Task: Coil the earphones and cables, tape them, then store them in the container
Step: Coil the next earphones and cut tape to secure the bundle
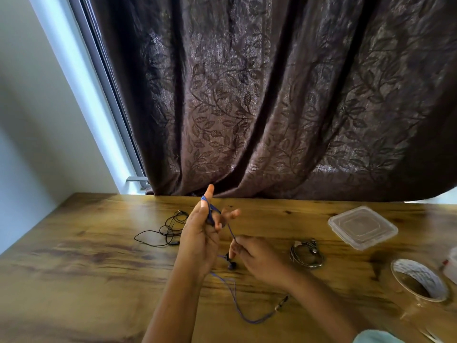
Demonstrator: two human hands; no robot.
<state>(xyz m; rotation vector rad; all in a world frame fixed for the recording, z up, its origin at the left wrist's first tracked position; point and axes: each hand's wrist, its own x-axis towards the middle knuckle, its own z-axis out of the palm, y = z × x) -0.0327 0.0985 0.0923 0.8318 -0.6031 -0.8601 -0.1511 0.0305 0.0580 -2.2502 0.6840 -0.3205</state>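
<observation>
Blue earphones [232, 290] run from my raised left hand [201, 233] to my right hand [257, 258]. The cord is looped around my left fingers, index finger pointing up. My right hand pinches the cord just below and to the right. The rest of the cord trails down to its plug on the wooden table [86, 268]. A loose black cable [168, 229] lies left of my hands. A coiled grey earphone bundle [307, 254] lies to the right. The clear lidded container [362, 227] sits at the back right. A tape roll [419, 280] stands at the right edge.
A brown leaf-patterned curtain [272, 107] hangs behind the table's far edge, beside a window frame [111, 95]. A small white object [451, 266] is cut off at the right border, and something metallic [431, 336] shows at the bottom right corner.
</observation>
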